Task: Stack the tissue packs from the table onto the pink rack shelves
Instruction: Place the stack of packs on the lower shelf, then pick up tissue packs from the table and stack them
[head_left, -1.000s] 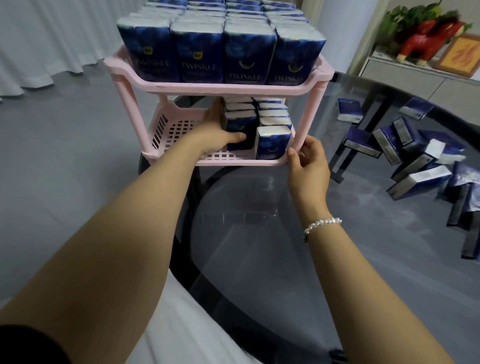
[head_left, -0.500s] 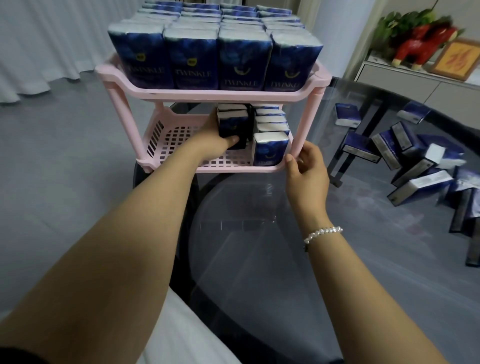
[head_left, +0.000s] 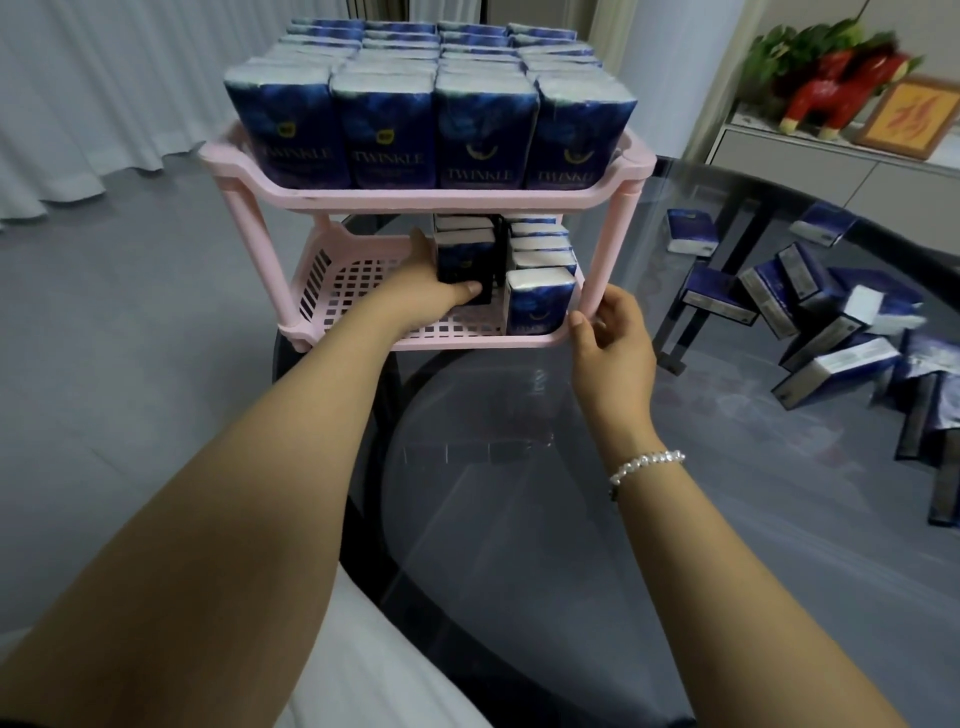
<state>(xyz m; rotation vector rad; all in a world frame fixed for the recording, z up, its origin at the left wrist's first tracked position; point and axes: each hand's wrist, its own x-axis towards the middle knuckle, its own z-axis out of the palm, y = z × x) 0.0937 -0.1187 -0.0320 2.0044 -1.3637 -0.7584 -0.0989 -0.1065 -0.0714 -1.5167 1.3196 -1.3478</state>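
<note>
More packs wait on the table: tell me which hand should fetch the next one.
Right, probably. The right hand only steadies the pink rack and is nearer the loose packs; the left hand grips a pack on the lower shelf.

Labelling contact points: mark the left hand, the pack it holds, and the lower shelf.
left hand (head_left: 434, 291), head view, back of the hand
held tissue pack (head_left: 465, 260), head view, dark front face
lower shelf (head_left: 363, 270), head view, bare lattice floor
</note>
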